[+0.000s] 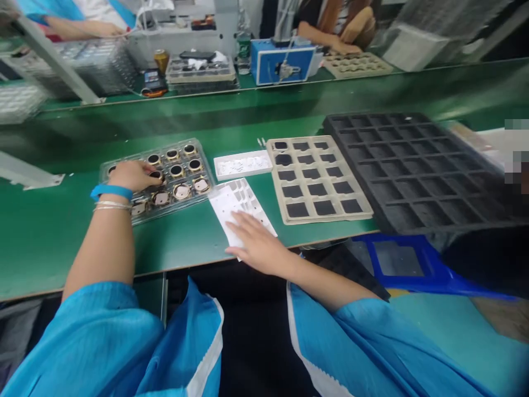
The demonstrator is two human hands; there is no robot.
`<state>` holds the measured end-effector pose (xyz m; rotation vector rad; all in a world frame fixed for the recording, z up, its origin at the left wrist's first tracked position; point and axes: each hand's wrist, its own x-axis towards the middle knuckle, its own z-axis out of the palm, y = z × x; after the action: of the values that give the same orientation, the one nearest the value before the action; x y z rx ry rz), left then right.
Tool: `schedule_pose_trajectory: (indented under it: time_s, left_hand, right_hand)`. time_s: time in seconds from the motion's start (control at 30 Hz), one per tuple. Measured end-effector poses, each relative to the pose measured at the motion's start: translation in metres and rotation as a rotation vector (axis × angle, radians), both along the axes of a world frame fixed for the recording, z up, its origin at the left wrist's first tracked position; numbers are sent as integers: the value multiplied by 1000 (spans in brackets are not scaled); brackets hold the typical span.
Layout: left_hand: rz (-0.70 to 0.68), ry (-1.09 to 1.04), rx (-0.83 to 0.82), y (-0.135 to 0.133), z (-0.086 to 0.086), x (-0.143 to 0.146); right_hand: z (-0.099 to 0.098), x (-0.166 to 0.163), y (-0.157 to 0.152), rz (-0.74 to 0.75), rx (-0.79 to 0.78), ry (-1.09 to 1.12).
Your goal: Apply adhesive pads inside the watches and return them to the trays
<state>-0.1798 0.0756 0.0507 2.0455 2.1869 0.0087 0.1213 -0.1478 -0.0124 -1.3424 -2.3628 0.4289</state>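
My left hand (133, 175) rests over the clear plastic tray (206, 165) of round metal-ringed parts (182, 191), its fingers curled onto one part near the tray's middle. What it pinches is hidden under the fingers. My right hand (257, 242) lies flat with fingers stretched out on a white perforated sheet (239, 199) at the table's front edge. It holds nothing.
A small white tray (243, 164) lies behind the sheet. A beige tray (316, 179) with dark square pads and a large black compartment tray (417, 168) sit to the right. A blue frame (413, 267) lies below the table edge. Other people work across the green belt (248, 118).
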Motion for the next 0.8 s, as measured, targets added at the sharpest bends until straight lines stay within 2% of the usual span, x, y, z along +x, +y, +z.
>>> schedule_pose_trajectory:
  time_s: [0.13, 0.23, 0.33, 0.4, 0.43, 0.5, 0.57, 0.67, 0.8]
  left_hand:
    - [-13, -36, -20, -14, 9, -3]
    - [14, -181, 95, -22, 7, -6]
    - [45, -556, 351, -29, 8, 6]
    - [66, -1016, 412, -37, 11, 28]
    - [70, -1269, 352, -42, 13, 43]
    - [68, -1680, 67, -54, 15, 74]
    - [69, -1886, -274, -68, 10, 103]
    - [102, -1934, -600, -85, -9, 132]
    - [139, -1820, -765, -96, -36, 147]
  right_hand:
    - [20, 44, 18, -162, 69, 119]
    - [34, 68, 33, -262, 101, 183]
    - [46, 71, 47, -226, 74, 209]
    - [53, 66, 59, -179, 42, 208]
    - [57, 63, 65, -160, 21, 204]
    - [61, 59, 76, -126, -35, 191]
    - [60, 54, 81, -88, -99, 176]
    - [45, 47, 77, -29, -170, 127]
    - [19, 41, 59, -49, -157, 27]
